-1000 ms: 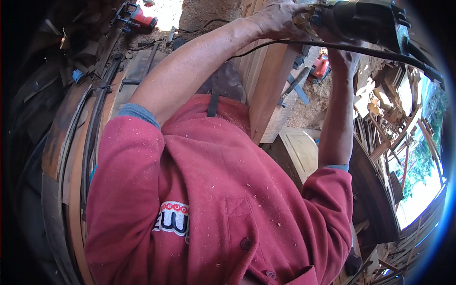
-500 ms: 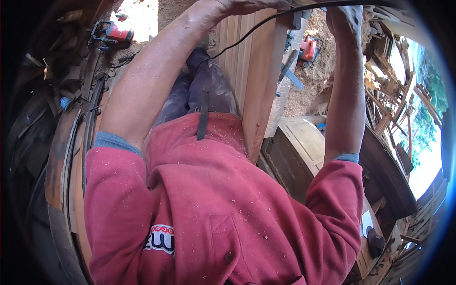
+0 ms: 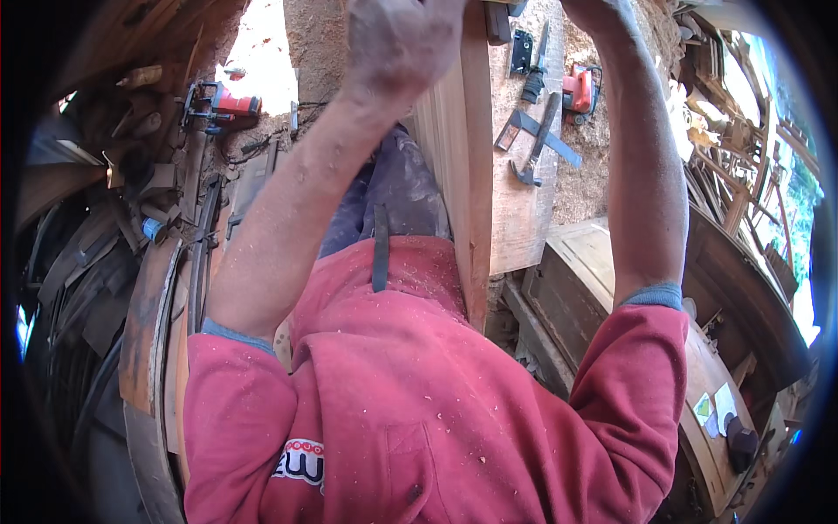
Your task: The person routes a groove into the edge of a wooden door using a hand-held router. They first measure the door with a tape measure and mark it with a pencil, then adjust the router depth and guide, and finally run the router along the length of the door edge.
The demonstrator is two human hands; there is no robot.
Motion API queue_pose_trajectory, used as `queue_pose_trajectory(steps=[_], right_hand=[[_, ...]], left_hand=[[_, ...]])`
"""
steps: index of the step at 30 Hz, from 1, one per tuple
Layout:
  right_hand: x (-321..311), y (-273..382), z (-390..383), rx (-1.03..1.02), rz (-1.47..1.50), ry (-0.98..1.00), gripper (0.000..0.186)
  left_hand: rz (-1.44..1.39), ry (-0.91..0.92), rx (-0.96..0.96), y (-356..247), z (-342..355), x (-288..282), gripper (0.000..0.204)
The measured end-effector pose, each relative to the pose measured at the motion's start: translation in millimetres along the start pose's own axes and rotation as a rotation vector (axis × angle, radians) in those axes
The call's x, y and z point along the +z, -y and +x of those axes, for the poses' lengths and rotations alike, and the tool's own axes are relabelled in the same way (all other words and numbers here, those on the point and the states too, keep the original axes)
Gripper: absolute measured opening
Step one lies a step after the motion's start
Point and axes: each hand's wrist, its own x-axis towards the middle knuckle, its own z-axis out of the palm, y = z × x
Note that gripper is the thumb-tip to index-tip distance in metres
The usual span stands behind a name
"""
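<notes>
My left hand (image 3: 406, 44) is raised over the near end of a pale wooden workpiece (image 3: 476, 192), its fingers smeared by motion and partly cut off by the top edge. Whether it holds anything is unclear. My right hand (image 3: 602, 12) reaches past the top edge on the other side of the wood, with its fingers out of sight. Between my forearms, right of the workpiece, a board (image 3: 519, 223) carries a claw hammer (image 3: 546, 127), a square with a blue blade (image 3: 554, 147) and a pointed tool with a dark grip (image 3: 534, 83).
A red power tool (image 3: 580, 92) lies in sawdust beyond the board. Another red power tool (image 3: 231, 105) sits at the far left. Scrap wood (image 3: 742, 175) piles up at the right, near a wooden panel (image 3: 580, 262). Long boards (image 3: 148, 323) lean at my left.
My left hand has come back nearer and left of where it was. The black cable that crossed over the wood is gone from view. More of the tools on the board shows.
</notes>
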Motion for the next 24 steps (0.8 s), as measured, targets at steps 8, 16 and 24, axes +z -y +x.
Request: queue_pose_trajectory(steps=[8,16,24], right_hand=[[2.7,7.2,1.2,0.136,-0.133,-0.062,0.051],[-0.9,-52.1,-71.0,0.084,0.514,-1.022,0.019],[19.0,-154.1,-63.6,0.257,1.810,-0.283,0.032]], left_hand=[[0.177,0.329,0.319,-32.3,84.6,-4.5,0.068],[-0.020,0.280,0.576,-27.9,110.5,8.0,0.068],[0.549,0.285,0.518,-45.2,80.3,16.7,0.087]])
